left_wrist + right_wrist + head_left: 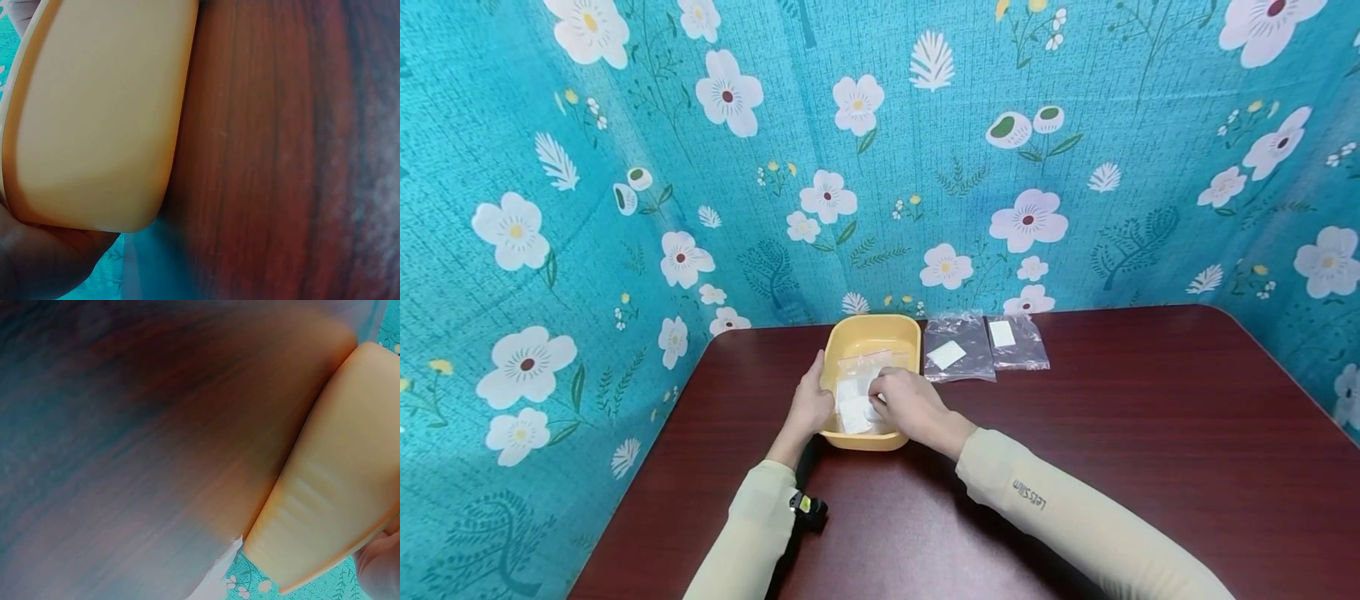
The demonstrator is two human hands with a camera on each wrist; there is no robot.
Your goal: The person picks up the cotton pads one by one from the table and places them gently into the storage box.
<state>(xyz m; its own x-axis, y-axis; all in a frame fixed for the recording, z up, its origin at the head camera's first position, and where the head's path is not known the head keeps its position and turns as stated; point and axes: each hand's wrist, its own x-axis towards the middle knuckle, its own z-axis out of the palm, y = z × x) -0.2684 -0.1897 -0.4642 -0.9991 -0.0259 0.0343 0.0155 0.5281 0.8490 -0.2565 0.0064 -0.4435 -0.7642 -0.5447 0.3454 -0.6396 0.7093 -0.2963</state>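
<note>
A yellow plastic basin stands near the table's back edge, with clear zip bags bearing white labels inside it. My left hand holds the basin's left side at the rim; the left wrist view shows that hand at the end of the basin wall. Reaching over the right rim, my right hand has its fingers curled down and pinches a clear bag among those in the basin. Its fingertips are partly hidden. In the right wrist view the hand shows at the basin's rim.
Two clear zip bags with white labels lie right of the basin, a larger one beside it and a smaller one farther right. The dark red wooden table extends to the right. A flowered blue curtain hangs behind.
</note>
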